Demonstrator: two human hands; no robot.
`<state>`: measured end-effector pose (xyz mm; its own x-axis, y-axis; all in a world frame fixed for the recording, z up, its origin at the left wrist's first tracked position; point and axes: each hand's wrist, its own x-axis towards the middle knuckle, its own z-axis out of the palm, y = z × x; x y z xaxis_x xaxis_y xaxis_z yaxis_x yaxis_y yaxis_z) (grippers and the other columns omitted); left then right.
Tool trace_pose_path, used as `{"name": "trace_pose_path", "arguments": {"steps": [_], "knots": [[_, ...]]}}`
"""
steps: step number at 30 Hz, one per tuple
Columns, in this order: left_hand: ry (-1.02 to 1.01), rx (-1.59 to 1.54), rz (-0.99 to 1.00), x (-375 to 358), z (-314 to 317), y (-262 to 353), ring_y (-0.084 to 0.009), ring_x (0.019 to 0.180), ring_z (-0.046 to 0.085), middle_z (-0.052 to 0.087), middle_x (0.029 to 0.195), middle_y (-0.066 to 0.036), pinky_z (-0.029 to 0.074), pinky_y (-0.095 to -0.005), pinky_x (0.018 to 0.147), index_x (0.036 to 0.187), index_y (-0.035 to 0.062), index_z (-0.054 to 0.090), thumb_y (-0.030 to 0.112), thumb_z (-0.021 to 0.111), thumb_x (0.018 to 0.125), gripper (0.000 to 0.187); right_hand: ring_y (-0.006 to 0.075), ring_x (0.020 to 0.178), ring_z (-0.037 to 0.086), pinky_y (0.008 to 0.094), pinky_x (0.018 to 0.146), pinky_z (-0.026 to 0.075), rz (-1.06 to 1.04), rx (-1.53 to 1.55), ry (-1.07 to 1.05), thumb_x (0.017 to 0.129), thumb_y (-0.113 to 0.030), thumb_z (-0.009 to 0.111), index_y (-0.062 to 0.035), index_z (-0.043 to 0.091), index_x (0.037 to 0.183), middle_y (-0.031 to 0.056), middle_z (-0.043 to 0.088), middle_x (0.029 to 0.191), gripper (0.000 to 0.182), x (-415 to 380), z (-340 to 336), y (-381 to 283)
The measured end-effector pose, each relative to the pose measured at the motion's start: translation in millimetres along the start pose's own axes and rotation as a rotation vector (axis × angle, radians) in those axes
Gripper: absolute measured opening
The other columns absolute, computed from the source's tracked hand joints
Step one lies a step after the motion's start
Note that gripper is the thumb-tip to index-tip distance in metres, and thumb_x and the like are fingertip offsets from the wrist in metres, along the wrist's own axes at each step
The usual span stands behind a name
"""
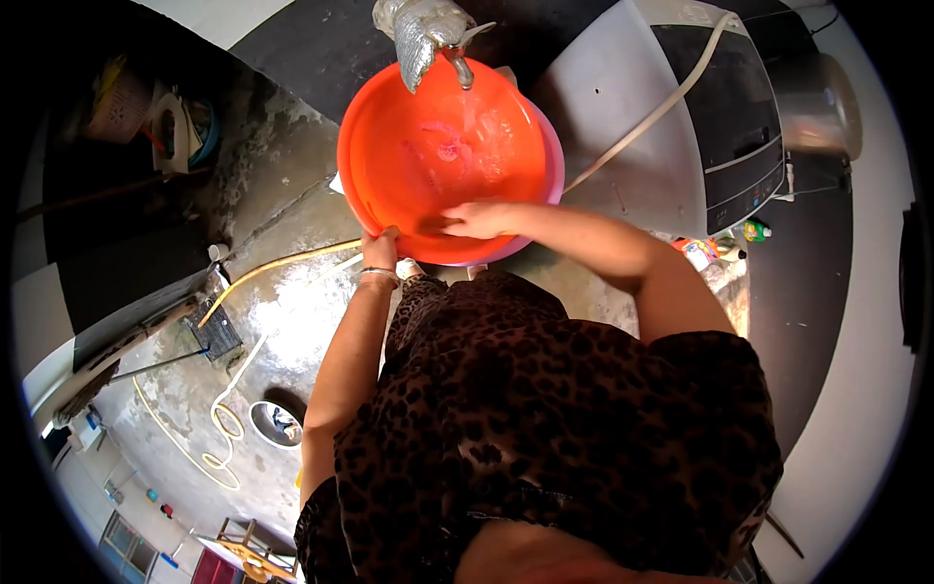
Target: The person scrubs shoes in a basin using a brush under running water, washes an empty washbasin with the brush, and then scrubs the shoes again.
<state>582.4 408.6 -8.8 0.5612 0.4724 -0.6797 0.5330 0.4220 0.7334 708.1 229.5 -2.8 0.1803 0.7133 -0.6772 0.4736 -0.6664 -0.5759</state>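
An orange plastic basin [375,127] stands under a faucet [463,73] wrapped in silvery foil. Some water lies in its bottom, with a pink mark showing there. Beneath it, the edge of a pink basin [555,161] peeks out on the right. My left hand [380,249] grips the orange basin's near-left rim, fingers closed over it. Inside the basin, my right hand [479,220] rests against the near wall with its fingers stretched out to the left; the fingertips are partly in shadow.
A washing machine [671,117] with a pale hose [671,102] is on the right, with bottles [754,231] beside it. A yellow hose [282,258] and a coiled hose [226,428] lie on the wet floor. A metal bowl [276,424] sits to the left behind me.
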Motion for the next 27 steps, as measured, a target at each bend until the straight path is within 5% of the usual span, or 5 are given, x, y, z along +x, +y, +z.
{"name": "trace_pose_path", "arguments": {"steps": [2,5,9,21,27], "knots": [[-0.032,0.059,-0.042,1.7,-11.6,2.2,-0.0202,0.050,0.057,0.060,0.076,-0.011,0.046,-0.0284,0.040,0.106,0.0039,0.049,0.011,0.052,0.075,0.032,0.0300,0.122,0.041,0.0347,0.100,0.034,0.057,-0.227,-0.287,0.087,-0.055,0.036,-0.0111,0.036,0.134,0.0165,0.043,0.132,0.064,-30.7,-37.7,14.6],[-0.033,0.095,-0.072,-19.2,-9.3,14.7,-0.0191,0.047,0.055,0.060,0.072,-0.010,0.045,-0.0273,0.040,0.104,0.0034,0.050,0.011,0.052,0.075,0.030,0.0219,0.102,0.057,0.0377,0.085,0.044,0.196,-0.781,0.108,0.090,-0.042,0.033,-0.0155,0.035,0.136,0.0122,0.057,0.115,0.053,-37.8,-60.5,79.6],[-0.111,0.093,-0.166,-33.7,3.3,19.2,-0.0172,0.047,0.054,0.059,0.070,-0.008,0.046,-0.0276,0.042,0.102,0.0068,0.051,0.016,0.052,0.076,0.027,0.0210,0.077,0.064,0.0373,0.062,0.049,0.494,-0.667,0.500,0.091,-0.036,0.034,-0.0156,0.030,0.137,0.0081,0.065,0.092,0.050,13.1,-73.8,89.6],[-0.061,-0.009,-0.132,-28.9,3.7,6.7,-0.0176,0.046,0.053,0.058,0.068,-0.008,0.044,-0.0263,0.040,0.101,0.0061,0.051,0.014,0.050,0.078,0.024,0.0359,0.098,0.057,0.0436,0.085,0.043,0.029,0.024,0.323,0.091,-0.039,0.039,-0.0354,0.017,0.140,0.0202,0.057,0.110,0.053,14.2,0.4,28.8],[-0.045,0.021,-0.239,-54.5,9.3,2.3,-0.0195,0.045,0.053,0.057,0.070,-0.012,0.044,-0.0283,0.039,0.098,0.0003,0.050,0.012,0.054,0.071,0.029,0.0339,0.100,0.056,0.0430,0.088,0.042,0.453,0.203,0.646,0.091,-0.041,0.040,-0.0277,0.024,0.139,0.0153,0.056,0.116,0.052,20.9,-39.9,47.4]]}}
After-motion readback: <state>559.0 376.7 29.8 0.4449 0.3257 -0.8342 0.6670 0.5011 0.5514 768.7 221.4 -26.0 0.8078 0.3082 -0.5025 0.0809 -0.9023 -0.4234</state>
